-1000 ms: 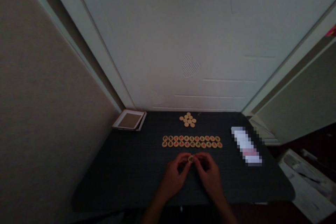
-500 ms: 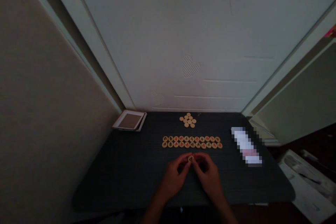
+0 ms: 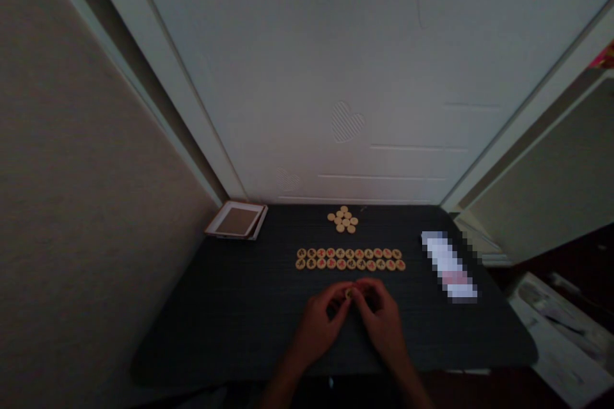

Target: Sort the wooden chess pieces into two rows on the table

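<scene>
My left hand (image 3: 320,323) and my right hand (image 3: 381,319) meet fingertip to fingertip over the near middle of a dark table (image 3: 230,307). Together they pinch one small round wooden game piece (image 3: 348,293), mostly covered by the fingers. Just beyond the hands lie two straight rows of round pieces (image 3: 350,259) with red or dark marks on top. Farther back, near the wall, sits a small cluster of plain blank-faced pieces (image 3: 344,220).
A shallow open box (image 3: 236,220) rests at the table's back left corner. A blurred white oblong object (image 3: 449,265) lies at the right. White panelled wall behind, grey wall at left, white items on the floor at the lower right (image 3: 561,326).
The held piece has turned or sunk a little between the fingertips and shows less of its face. The hands have stayed in place.
</scene>
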`<action>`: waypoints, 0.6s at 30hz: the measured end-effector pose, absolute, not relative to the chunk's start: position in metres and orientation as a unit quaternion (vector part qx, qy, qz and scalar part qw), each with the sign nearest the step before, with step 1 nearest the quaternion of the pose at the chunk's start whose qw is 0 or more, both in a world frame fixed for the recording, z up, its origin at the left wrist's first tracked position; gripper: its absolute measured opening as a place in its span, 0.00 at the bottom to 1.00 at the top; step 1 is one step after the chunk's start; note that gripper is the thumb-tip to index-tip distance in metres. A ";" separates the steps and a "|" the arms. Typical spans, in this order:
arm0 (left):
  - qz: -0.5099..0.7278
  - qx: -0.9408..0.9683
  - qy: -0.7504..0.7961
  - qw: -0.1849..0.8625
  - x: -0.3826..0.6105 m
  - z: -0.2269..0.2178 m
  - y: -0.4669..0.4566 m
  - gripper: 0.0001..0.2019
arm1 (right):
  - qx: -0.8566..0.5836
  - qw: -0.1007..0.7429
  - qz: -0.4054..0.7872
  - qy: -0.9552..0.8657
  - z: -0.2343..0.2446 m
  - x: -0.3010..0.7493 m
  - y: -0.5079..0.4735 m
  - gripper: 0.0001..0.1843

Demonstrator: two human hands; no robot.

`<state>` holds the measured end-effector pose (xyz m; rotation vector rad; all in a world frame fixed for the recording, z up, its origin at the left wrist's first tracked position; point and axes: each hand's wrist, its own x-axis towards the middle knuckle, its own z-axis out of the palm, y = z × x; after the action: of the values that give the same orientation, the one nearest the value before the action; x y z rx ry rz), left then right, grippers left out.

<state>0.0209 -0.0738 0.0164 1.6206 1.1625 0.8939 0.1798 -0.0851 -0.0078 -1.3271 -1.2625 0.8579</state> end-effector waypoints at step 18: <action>0.379 0.641 0.479 0.465 0.020 0.012 -0.074 0.16 | -0.544 0.534 0.344 -0.548 -0.003 0.178 -0.085 0.14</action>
<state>0.0203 -0.0744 0.0125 1.5734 1.1757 0.9302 0.1775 -0.0854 -0.0028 -1.2973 -1.3063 0.8197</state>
